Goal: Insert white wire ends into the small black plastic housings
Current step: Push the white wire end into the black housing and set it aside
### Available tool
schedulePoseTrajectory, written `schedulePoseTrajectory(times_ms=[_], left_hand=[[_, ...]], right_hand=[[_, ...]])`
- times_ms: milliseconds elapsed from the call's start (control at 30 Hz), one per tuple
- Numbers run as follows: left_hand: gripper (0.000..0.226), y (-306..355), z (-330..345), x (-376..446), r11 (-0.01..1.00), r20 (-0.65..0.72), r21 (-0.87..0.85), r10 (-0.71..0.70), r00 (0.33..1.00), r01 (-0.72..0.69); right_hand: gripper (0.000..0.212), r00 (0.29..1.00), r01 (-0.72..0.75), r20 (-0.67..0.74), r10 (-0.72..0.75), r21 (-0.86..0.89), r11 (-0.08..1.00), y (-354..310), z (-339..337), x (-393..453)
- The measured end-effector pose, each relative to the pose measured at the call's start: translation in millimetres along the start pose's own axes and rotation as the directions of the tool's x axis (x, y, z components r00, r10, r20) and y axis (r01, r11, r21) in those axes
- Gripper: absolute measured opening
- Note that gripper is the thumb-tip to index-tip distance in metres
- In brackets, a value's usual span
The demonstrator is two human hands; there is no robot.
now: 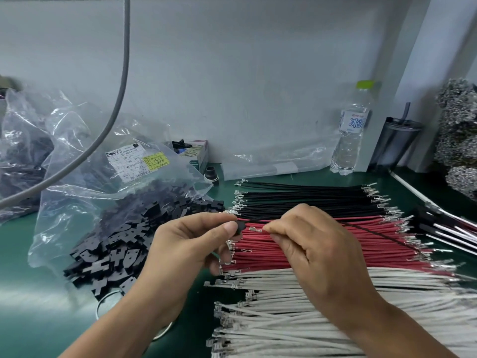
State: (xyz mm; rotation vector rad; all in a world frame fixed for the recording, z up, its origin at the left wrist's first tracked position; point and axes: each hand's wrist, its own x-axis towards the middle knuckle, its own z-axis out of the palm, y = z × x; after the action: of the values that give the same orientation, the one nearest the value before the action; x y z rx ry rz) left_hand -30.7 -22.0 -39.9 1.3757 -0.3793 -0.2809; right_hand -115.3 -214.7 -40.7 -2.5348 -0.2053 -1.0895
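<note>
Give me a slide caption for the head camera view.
Left hand pinches a black housing; right hand brings a wire terminal toward it.

Bare green worktop (31, 293) lies open at near left; the bag of black housings (111, 228) and the wire rows (322, 254) crowd the middle and right.
</note>
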Motion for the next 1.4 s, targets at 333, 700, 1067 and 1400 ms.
schedulePoseTrajectory(times_ms=[333,700,1067,1400], left_hand=[[0.034,-0.4,-1.1,1.5,0.976,0.153,-0.139,-0.145,0.978,0.167],[0.031,5.0,-2.7,1.6,0.960,0.176,-0.176,-0.187,0.966,0.218],[0.033,8.0,-3.6,-0.9,0.963,0.132,-0.054,-0.256,0.958,0.265],[0.037,4.5,8.4,-7.3,0.991,0.100,0.051,-0.129,0.987,0.124]], right_hand=[[0.020,0.998,-0.005,-0.057,0.011,0.106,0.994,-2.7,-0.5,-0.7],[0.016,0.982,0.188,-0.002,-0.190,-0.142,0.972,-1.4,-8.8,2.7],[0.018,0.974,0.170,0.162,-0.159,-0.055,0.984,-3.5,-10.5,1.6],[0.010,0.985,0.093,0.141,-0.096,0.030,0.995,-8.1,-1.5,-1.2]])
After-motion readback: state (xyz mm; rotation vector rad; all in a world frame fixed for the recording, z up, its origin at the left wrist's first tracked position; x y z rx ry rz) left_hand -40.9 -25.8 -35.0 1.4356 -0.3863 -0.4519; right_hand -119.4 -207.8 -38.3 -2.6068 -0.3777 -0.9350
